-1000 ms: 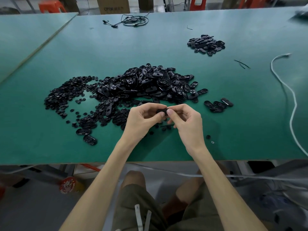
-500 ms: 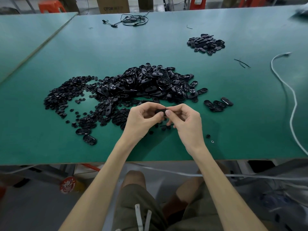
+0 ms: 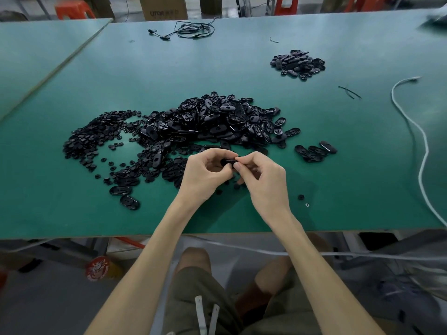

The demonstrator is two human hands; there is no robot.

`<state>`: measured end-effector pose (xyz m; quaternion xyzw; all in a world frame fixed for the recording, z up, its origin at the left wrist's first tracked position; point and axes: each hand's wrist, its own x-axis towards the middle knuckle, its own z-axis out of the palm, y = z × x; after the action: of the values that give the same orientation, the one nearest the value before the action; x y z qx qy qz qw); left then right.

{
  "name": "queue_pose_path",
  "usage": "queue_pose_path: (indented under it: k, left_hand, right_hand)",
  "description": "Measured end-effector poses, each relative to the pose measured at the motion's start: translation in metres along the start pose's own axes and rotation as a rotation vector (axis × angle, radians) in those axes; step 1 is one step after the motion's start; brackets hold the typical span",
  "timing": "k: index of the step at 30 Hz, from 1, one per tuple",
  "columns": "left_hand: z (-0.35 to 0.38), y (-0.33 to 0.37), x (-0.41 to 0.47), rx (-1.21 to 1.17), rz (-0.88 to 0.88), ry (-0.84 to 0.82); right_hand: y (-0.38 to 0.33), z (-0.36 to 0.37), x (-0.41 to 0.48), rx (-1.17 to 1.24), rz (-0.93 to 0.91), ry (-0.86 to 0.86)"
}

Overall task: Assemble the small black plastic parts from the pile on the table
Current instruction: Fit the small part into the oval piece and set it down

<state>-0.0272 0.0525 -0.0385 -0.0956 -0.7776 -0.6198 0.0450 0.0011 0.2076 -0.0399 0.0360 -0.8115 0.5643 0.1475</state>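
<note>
A big pile of black oval plastic shells (image 3: 212, 119) lies in the middle of the green table (image 3: 338, 165), with a spread of small round black pieces (image 3: 96, 136) to its left. Just in front of the pile, my left hand (image 3: 205, 176) and my right hand (image 3: 262, 180) meet fingertip to fingertip. Both pinch one small black oval part (image 3: 228, 162) between them, a little above the table. Most of that part is hidden by my fingers.
A smaller heap of black parts (image 3: 298, 64) sits at the back right, and three ovals (image 3: 315, 151) lie right of the main pile. A white cord (image 3: 420, 146) curves along the right side. A black cable (image 3: 191, 30) lies at the far edge. A screw (image 3: 307, 204) and a small round piece (image 3: 300, 197) lie near my right wrist.
Both hands stay together on the part with only small finger shifts. The piles have not moved.
</note>
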Motion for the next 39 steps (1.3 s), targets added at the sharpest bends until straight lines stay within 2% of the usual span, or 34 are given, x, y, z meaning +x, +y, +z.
queue_pose_path:
  k: [7, 13, 26, 33, 39]
  left_hand:
    - [-0.0003, 0.0017, -0.0005, 0.026, -0.004, 0.013]
    - [-0.0034, 0.0003, -0.0005, -0.1, -0.019, -0.025]
    - [-0.0018, -0.0023, 0.0015, -0.17, -0.015, -0.034]
    - [-0.0037, -0.0047, 0.0037, -0.239, -0.044, -0.112]
    - [-0.0029, -0.0056, 0.0031, -0.215, -0.03, -0.087]
  right_hand:
    - [0.0, -0.0025, 0.0007, 0.1, 0.069, -0.038]
    - [0.004, -0.0064, 0.0028, 0.196, 0.106, -0.008]
    - [0.0078, -0.007, 0.0037, 0.235, 0.113, -0.022]
    - [0.0077, -0.0073, 0.0035, 0.292, 0.135, 0.042]
    - [0.0086, -0.007, 0.0037, 0.31, 0.15, 0.09]
